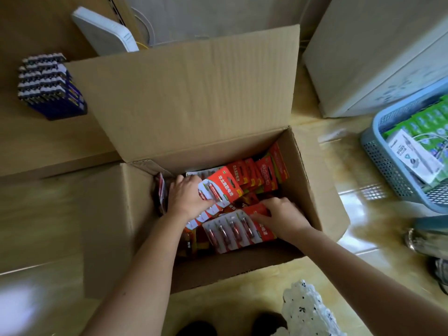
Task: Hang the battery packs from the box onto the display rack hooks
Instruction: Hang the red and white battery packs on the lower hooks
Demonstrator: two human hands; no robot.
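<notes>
An open cardboard box [312,180] stands on the floor, its flaps folded out. It holds several red and white battery packs, some stacked upright at the back [264,173], some lying flat. Both my hands are down inside it. My left hand [186,197] grips a tilted stack of battery packs [219,187] from the left side. My right hand [281,217] rests with fingers curled on a flat four-battery pack [232,230] near the front. No display rack shows in this view.
A blue plastic basket [385,161] with green packages sits on the right. A block of dark blue batteries [48,83] lies on a cardboard surface at left. A white box [363,57] stands at back right. Yellow tiled floor surrounds the box.
</notes>
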